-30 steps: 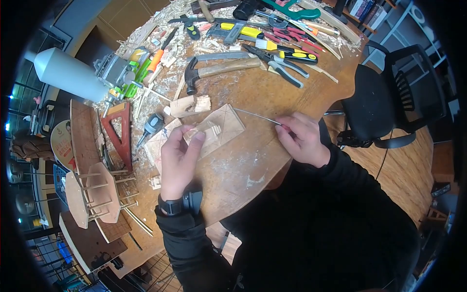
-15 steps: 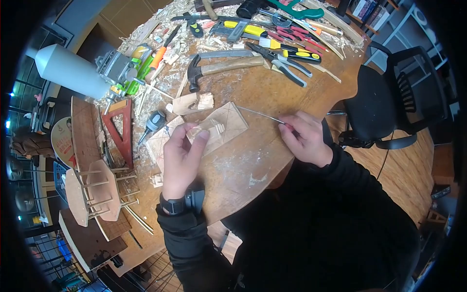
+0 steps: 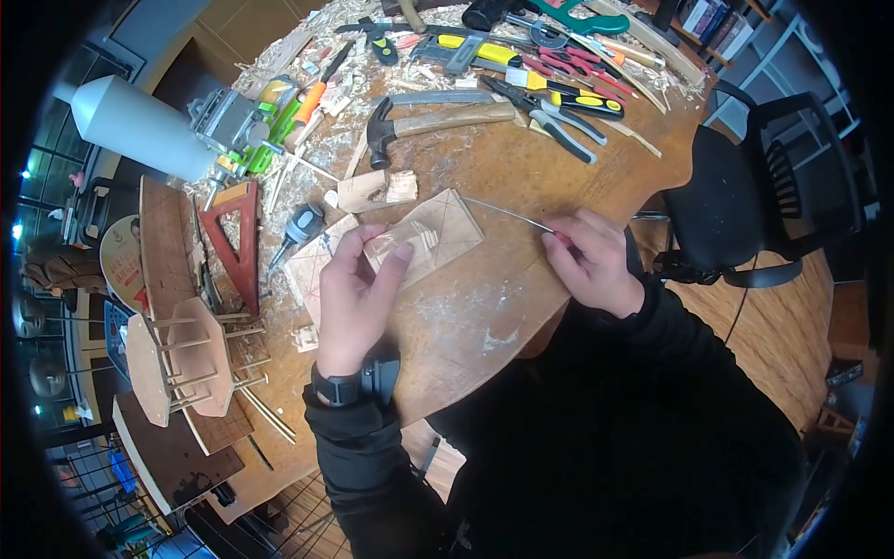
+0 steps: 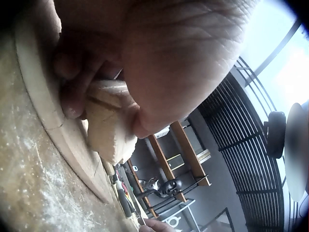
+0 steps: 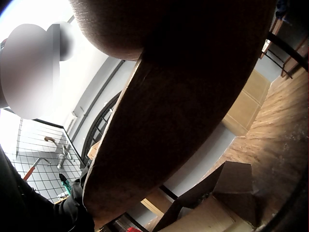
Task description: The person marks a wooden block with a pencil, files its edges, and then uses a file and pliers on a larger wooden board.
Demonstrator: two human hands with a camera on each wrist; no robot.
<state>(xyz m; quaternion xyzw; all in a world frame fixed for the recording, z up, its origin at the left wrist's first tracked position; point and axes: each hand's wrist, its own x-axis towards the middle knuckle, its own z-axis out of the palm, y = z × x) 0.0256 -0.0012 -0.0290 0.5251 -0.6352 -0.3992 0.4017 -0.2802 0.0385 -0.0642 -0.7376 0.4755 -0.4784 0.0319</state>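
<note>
My left hand (image 3: 358, 293) pinches a small carved wooden block (image 3: 424, 244) between thumb and fingers, low over a flat board (image 3: 456, 228) marked with pencil lines. In the left wrist view the block (image 4: 108, 133) shows cut faces, with the board (image 4: 53, 113) beneath it. To the right, my right hand (image 3: 596, 261) grips the red handle (image 3: 563, 239) of a tool with a thin metal shaft (image 3: 507, 212). Its shaft points left, the tip close by the board's far corner. Most of the handle is hidden in the fingers.
Beyond the board lie a carved wood piece (image 3: 377, 190), a claw hammer (image 3: 447, 121) and pliers (image 3: 554, 121). A small power tool (image 3: 303, 224), a red triangular square (image 3: 233, 247) and a wooden model (image 3: 186, 363) stand on the left. Wood shavings cover the far tabletop. A black chair (image 3: 731, 177) is at right.
The head view has shifted a little, so the tabletop things sit slightly farther right. Both hands keep the same grips, and the shaft stays near the board's corner.
</note>
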